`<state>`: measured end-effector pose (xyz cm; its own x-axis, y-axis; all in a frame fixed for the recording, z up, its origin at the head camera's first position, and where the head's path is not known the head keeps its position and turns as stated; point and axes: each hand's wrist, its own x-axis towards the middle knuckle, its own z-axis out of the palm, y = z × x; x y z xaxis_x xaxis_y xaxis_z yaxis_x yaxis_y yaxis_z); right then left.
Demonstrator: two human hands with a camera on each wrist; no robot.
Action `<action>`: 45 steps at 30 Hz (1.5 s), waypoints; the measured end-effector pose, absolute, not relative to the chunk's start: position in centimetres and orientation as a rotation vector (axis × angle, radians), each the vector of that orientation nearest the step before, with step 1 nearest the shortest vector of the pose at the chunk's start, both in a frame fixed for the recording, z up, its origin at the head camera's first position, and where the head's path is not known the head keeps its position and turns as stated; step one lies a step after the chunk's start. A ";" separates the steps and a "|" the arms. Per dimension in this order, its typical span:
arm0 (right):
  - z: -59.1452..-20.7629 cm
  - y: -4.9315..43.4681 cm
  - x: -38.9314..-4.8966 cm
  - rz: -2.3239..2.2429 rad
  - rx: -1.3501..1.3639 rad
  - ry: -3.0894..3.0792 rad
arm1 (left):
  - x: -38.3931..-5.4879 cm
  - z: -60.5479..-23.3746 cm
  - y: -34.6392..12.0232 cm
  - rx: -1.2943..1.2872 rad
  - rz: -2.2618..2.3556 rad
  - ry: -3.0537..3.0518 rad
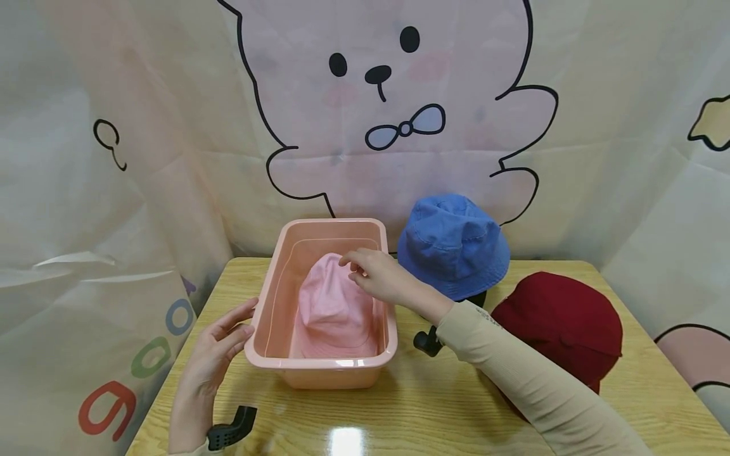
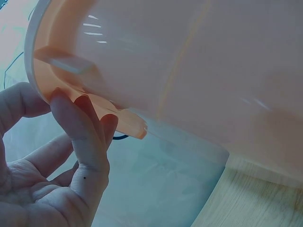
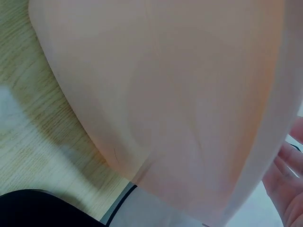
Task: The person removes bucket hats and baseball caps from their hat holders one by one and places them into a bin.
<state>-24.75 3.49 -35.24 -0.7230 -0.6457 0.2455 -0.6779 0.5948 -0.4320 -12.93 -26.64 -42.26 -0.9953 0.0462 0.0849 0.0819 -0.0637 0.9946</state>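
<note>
A pink cap (image 1: 336, 304) lies in a pink plastic basin (image 1: 265, 354), its crown up and its brim toward me. My left hand (image 1: 213, 351) grips the basin's left rim. In the left wrist view, the left hand's fingertips (image 2: 59, 97) bend in under the rim. Over the cap's right side hovers my right hand (image 1: 379, 275), fingers loosely bent and nothing between them. Seen past the basin wall (image 3: 156, 94) in the right wrist view, part of the right hand (image 3: 286, 179) shows beside the rim.
A blue bucket hat (image 1: 453, 244) sits at the back right of the wooden table (image 1: 285, 424), with something black under its brim. The dark red hat (image 1: 561, 323) stands at the right, partly behind my right sleeve (image 1: 530, 380). Behind the table hangs a printed cloth (image 1: 365, 171).
</note>
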 end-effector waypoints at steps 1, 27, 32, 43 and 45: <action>-35.2 3.5 -24.7 0.783 1.140 -2.752 | -12.9 -42.2 -26.6 -0.140 -2.267 -2.135; -34.2 4.9 -23.3 0.840 1.046 -2.781 | -13.0 -42.2 -26.5 -0.121 -2.257 -2.145; -34.1 5.2 -22.8 0.884 1.031 -2.770 | -13.0 -42.2 -26.5 -0.115 -2.275 -2.131; -34.3 6.4 -21.9 0.975 0.979 -2.723 | -13.1 -42.3 -26.4 -0.134 -2.270 -2.132; -34.2 6.6 -21.5 0.965 0.977 -2.719 | -13.1 -42.4 -26.5 -0.143 -2.270 -2.131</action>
